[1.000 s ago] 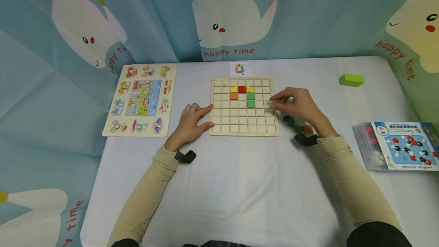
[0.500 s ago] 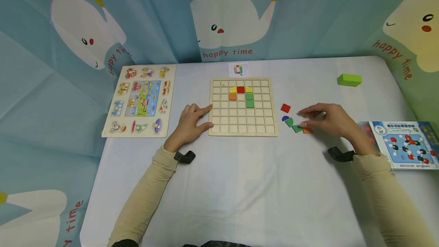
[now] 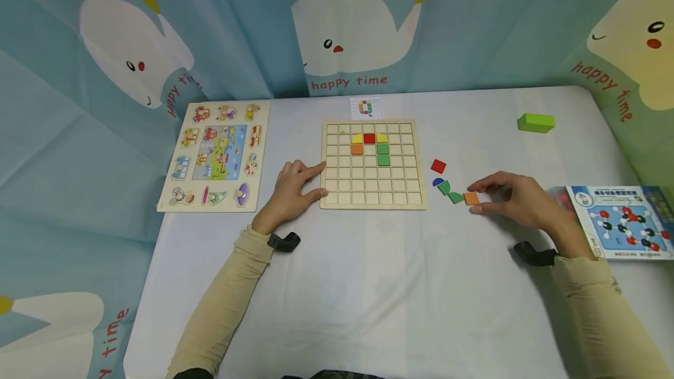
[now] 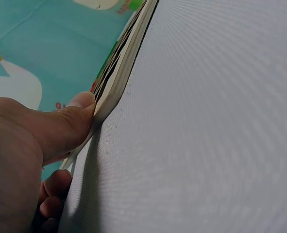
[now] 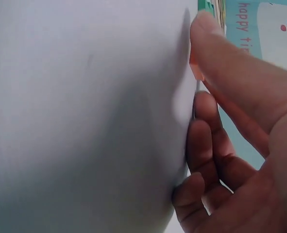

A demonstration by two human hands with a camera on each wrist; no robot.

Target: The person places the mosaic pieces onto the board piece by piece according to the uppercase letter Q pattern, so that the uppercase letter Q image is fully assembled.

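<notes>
A wooden grid board lies at the table's middle, with red, yellow, orange and green tiles set in its upper cells. My left hand rests at its left edge, index finger and thumb spread and touching the rim; in the left wrist view the thumb presses the board's side. Right of the board, my right hand pinches an orange square tile between thumb and index finger on the table. Beside it lie two green tiles, a blue half-round tile and a red square tile.
A small pattern card lies behind the board. At left is a wooden picture puzzle. A light green block sits at the back right, and a boxed molecule set at the right edge. A printed curtain hangs behind.
My right hand has moved from the board's right edge rightward and down to the orange tile. The red tile now shows beside the board. My left hand has stayed put.
</notes>
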